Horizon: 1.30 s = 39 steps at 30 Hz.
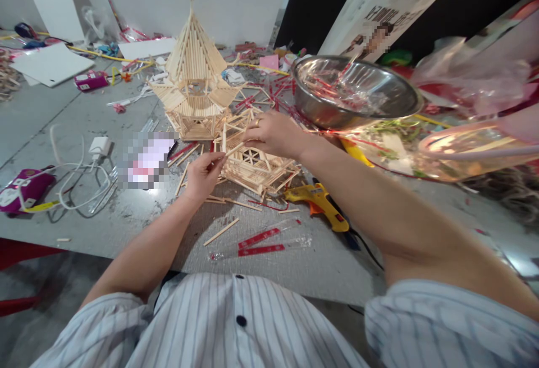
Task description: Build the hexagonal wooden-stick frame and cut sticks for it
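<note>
My left hand (204,174) pinches a thin wooden stick (233,150) and holds its tip against a small stick-built frame (255,167) lying on the grey table (84,115). Resting on top of that frame, my right hand (273,132) curls its fingers around the upper edge and steadies it. Just behind stands a taller pagoda-like tower of sticks (194,76) with a pointed roof. Loose sticks (221,231) lie scattered in front of the frame.
A yellow glue gun (322,204) lies right of the frame. Behind it sits a steel bowl (353,91). A white charger with cable (90,160) and a magenta box (25,188) are at left. Red wrappers (261,243) lie near the table's front edge.
</note>
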Each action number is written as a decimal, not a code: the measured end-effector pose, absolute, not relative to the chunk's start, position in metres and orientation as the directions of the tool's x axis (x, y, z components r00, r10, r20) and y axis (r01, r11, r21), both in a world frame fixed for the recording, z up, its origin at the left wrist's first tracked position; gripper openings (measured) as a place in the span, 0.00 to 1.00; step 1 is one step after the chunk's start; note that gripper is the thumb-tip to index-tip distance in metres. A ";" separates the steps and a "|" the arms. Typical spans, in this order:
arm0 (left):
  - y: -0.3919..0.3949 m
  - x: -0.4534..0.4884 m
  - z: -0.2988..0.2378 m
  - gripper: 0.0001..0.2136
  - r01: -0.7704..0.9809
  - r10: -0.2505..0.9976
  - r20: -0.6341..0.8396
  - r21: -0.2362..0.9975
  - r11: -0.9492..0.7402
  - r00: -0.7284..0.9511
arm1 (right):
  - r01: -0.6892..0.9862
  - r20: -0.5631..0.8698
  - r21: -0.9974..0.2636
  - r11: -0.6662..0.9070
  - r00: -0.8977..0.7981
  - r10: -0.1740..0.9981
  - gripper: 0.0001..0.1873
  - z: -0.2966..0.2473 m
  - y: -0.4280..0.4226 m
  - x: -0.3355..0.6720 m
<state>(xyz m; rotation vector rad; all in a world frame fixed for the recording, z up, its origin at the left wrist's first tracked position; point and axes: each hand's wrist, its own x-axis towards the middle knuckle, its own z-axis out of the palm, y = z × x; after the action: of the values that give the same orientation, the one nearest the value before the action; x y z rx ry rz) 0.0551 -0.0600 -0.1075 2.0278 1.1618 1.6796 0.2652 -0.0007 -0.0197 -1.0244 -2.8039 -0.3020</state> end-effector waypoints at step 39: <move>-0.061 0.055 -0.106 0.06 0.400 0.764 0.645 0.698 -0.594 0.008 | 0.608 0.235 0.087 0.789 -0.782 0.577 0.14 -0.023 0.001 0.265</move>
<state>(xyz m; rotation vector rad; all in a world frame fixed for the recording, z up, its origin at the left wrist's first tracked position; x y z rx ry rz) 0.0547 -0.0612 -0.1060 1.9742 1.2024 1.6125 0.2652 0.0012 -0.0231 -0.9324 -2.7830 -0.2350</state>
